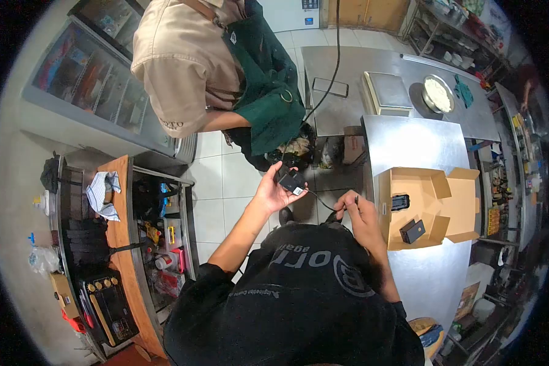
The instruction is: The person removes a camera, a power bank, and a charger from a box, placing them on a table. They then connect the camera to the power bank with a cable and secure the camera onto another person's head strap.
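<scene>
- Left hand [276, 190] is turning palm up, fingers curling around a small black boxy device with a white label [291, 180]; grip looks light, device is resting on palm and fingers.
- Right hand [358, 213] is closing, fingertips pinching a thin black cable [320, 201]; exact finger placement is too small to tell.
- Cable is running from the device, across the gap between both hands, to the right hand.
- Open brown cardboard box [463, 211] is sitting just right of the right hand, on a shiny steel table [424, 274], flaps spreading outward.
- Inside the box: a black rounded item [400, 202] is lying on the side nearer the right hand; a small black box with an orange mark [412, 231] is sitting apart from it, tilting at an angle.
- Person in a beige shirt and green apron [195, 67] is standing ahead of the left hand, leaning over a dark container [293, 149]; contents hard to tell.
- Ahead and right of both hands, a second steel table [372, 61] is holding a flat steel-topped scale [387, 91] and a round metal bowl of white stuff [438, 94].
- Wooden-topped shelf unit [125, 244] is standing left of the left hand, bearing a blue-and-white checked cloth [104, 195].
</scene>
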Motion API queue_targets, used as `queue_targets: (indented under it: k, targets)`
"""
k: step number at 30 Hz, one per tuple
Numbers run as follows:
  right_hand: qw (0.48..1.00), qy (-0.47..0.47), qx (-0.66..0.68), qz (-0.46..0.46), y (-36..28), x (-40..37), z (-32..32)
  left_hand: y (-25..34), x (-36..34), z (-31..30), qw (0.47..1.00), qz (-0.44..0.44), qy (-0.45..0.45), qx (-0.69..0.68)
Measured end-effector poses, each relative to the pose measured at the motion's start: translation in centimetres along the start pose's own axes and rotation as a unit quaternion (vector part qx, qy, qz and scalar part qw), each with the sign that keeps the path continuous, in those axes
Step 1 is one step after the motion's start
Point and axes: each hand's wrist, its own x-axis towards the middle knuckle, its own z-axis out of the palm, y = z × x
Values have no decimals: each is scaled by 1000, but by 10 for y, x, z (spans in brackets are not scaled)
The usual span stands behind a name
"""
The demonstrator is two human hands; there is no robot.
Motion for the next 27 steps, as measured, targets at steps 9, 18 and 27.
queue_targets:
  k: [9, 18, 27]
  targets:
    - [998, -29, 33, 46, -7, 2, 4, -2, -4, 8, 1000, -15, -4, -11]
    - [981, -23, 193, 25, 3, -2, 6, -12, 7, 12, 999, -23, -44, -5]
    - [985, -54, 154, 60, -4, -1, 3, -17, 4, 35, 998, -7, -50, 34]
